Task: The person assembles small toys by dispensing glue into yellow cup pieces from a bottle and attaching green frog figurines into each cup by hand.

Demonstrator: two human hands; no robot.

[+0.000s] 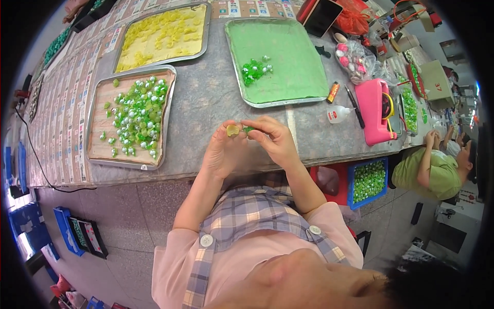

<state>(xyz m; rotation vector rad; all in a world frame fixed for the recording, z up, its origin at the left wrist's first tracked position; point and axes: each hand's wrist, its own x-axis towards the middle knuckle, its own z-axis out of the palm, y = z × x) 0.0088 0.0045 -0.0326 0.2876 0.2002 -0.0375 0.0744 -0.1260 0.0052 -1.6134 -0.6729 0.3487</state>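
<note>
Over the table's near edge, my left hand (222,147) pinches a small translucent yellow cup-shaped piece (233,131) between its fingertips. Close beside it, my right hand (275,141) grips a small green piece (248,130) between thumb and finger. The two pieces are nearly touching. Ahead lies a tray lined in green (288,56), with a small heap of green pieces with white, eye-like balls (256,70). At the left a tray (92,129) holds many green-and-white pieces (139,113). Behind it, another tray (207,31) carries many loose yellow pieces (164,33).
Right of the green tray lie an orange-and-black tube (333,92), a white squeeze bottle (338,114), a black pen-like tool (355,107) and a pink case (374,112). A blue crate (386,177) of green pieces stands below the table's right edge, near a seated co-worker (429,172).
</note>
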